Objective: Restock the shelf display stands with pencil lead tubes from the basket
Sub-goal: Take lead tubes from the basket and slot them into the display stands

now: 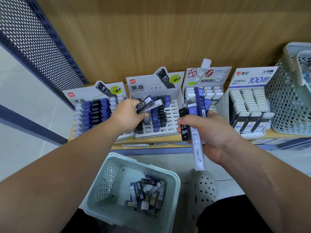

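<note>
Slotting tubes into the middle Deli display stand (175,111) looks to be the step in hand. In the head view, the left hand (129,113) hovers over that stand, its fingers curled round two short tubes (149,103), one dark and one clear. The right hand (208,132) clutches a mixed bundle (192,113): a black HB 0.7 tube, blue ones, and a long clear tube that sticks out below the palm. More loose lead tubes (146,194) lie in the pale green basket (107,175) on the floor, below the shelf (170,142).

To do it well, I would seat one tube at a time in an empty slot of the matching colour column, label outward and level with its neighbours. The long tubes probably belong in the white-capped stand (217,95) just to the right, so I would keep them apart in the right hand.
</note>
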Action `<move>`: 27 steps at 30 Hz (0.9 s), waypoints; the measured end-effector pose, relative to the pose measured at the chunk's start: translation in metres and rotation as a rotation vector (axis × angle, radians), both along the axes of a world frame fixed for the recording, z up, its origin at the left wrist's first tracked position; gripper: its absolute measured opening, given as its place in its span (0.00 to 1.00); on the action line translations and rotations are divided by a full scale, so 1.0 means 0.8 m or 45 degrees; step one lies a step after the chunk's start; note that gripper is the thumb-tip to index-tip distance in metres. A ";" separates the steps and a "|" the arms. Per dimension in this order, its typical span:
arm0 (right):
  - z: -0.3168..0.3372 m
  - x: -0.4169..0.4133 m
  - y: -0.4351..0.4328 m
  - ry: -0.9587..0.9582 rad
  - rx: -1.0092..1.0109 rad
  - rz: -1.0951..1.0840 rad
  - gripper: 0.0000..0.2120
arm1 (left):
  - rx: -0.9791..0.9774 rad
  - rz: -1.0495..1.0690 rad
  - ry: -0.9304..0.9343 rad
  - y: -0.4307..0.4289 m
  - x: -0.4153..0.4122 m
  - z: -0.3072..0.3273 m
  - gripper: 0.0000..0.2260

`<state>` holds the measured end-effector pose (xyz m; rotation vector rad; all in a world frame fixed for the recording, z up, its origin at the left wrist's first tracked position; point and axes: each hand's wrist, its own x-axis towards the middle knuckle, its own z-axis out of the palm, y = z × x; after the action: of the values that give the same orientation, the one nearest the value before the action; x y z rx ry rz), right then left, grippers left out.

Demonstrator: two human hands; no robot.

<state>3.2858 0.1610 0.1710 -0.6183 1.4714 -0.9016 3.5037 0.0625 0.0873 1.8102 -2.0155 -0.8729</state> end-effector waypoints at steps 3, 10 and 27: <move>0.000 -0.002 0.001 -0.019 -0.015 -0.009 0.11 | 0.032 0.006 0.007 -0.003 0.002 0.001 0.11; -0.002 -0.004 0.002 -0.050 -0.028 -0.029 0.16 | 0.039 -0.070 -0.023 -0.005 -0.004 0.000 0.14; -0.003 -0.004 -0.011 -0.009 -0.093 -0.081 0.11 | 0.179 0.128 0.452 0.006 -0.015 0.037 0.05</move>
<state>3.2828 0.1522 0.1684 -0.6238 1.4641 -1.0096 3.4918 0.0669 0.1168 1.6663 -1.6653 -1.2323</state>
